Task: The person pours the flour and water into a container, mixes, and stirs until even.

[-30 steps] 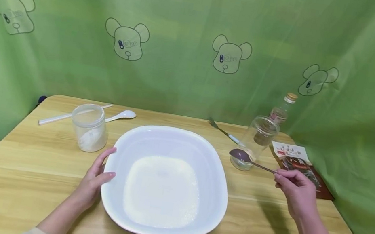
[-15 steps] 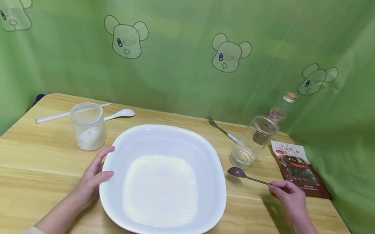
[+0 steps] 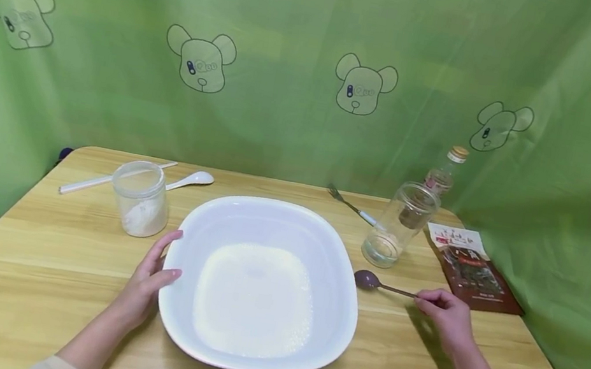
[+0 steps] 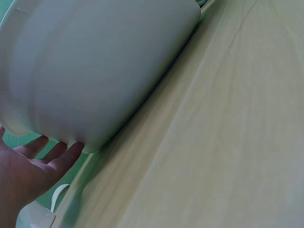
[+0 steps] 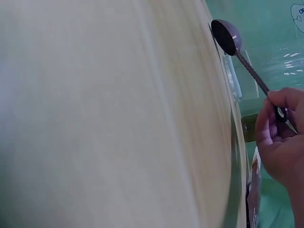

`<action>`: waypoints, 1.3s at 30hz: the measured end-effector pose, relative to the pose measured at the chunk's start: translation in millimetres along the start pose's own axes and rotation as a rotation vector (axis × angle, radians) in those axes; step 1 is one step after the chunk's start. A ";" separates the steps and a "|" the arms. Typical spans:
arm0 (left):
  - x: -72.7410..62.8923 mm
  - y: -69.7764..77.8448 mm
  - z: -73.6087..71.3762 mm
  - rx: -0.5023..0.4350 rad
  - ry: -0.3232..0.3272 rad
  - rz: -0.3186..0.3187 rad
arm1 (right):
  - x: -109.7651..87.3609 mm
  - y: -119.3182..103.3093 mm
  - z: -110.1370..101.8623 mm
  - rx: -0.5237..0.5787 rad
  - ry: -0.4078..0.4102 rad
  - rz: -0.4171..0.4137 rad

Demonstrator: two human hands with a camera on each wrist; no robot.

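A large white basin (image 3: 268,212) stands mid-table with a shallow whitish layer at its bottom. My left hand (image 3: 149,284) grips its left rim, thumb on the edge; the left wrist view shows fingertips (image 4: 76,148) against the basin's outer wall. In my right hand (image 3: 448,318), thumb and fingers pinch the handle of a dark purple-brown spoon (image 3: 367,280). The spoon points left, hollow side down, close over the table beside the basin's right rim. The right wrist view shows the spoon's dark hollow (image 5: 223,38) facing the wood, with the handle end inside the hand.
Left of the basin stands a clear jar (image 3: 144,205) of white powder; a white spoon (image 3: 198,178) and white stick (image 3: 87,182) lie behind it. At right are a fork (image 3: 350,205), a tall glass jar (image 3: 399,227), a corked bottle (image 3: 442,175) and a brown packet (image 3: 473,274).
My right hand has brought the spoon down and nearer to me, from in front of the glass jar to close over the table. The left hand stays at the basin rim.
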State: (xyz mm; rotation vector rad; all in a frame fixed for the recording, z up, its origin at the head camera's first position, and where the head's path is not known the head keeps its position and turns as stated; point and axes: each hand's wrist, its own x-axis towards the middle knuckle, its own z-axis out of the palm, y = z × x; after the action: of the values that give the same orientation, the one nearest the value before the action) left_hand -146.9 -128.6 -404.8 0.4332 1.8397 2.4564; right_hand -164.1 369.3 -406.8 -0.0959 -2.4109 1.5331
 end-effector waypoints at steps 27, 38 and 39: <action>0.7 -0.1 -0.3 0.009 0.012 -0.013 | 9.6 13.3 8.2 -0.428 -0.090 -0.113; -0.5 -1.4 -2.7 0.027 0.013 0.009 | 16.8 13.6 10.8 -0.422 -0.174 -0.074; -0.7 -1.3 -3.0 0.027 0.013 0.005 | 17.0 13.2 10.6 -0.413 -0.178 -0.071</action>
State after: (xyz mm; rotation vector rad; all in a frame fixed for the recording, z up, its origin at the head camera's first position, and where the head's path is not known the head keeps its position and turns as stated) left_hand -147.2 -131.2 -407.0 0.4244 1.8815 2.4460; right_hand -184.5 369.3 -419.5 0.0445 -2.8058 1.0329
